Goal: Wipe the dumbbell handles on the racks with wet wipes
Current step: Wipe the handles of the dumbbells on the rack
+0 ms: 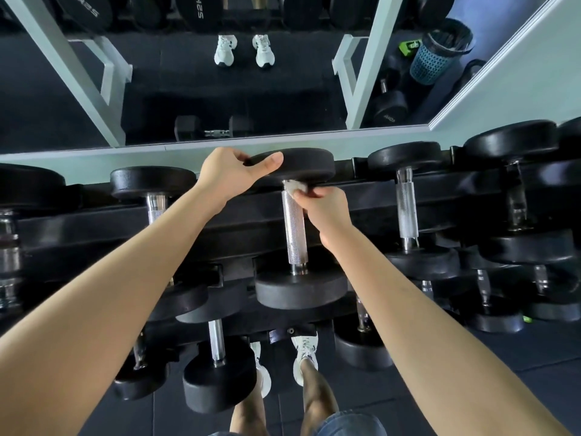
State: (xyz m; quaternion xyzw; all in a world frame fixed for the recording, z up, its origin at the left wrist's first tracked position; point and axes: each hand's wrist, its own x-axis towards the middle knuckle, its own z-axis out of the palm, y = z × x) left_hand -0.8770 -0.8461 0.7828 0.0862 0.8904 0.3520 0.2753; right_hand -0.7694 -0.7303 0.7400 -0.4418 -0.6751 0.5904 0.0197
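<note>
A black dumbbell with a knurled chrome handle (294,229) lies across the top tier of the black rack (94,221), straight ahead of me. My left hand (231,173) grips the rim of its far head (301,165), thumb on top. My right hand (323,209) pinches a small white wet wipe (294,187) against the far end of the handle, just under that head. The near head (300,289) rests at the rack's front edge.
More black dumbbells fill the rack on both sides and on the lower tiers. A wall mirror (251,89) stands right behind the rack and reflects my shoes, white frames and a blue bin. My feet stand on dark rubber flooring below.
</note>
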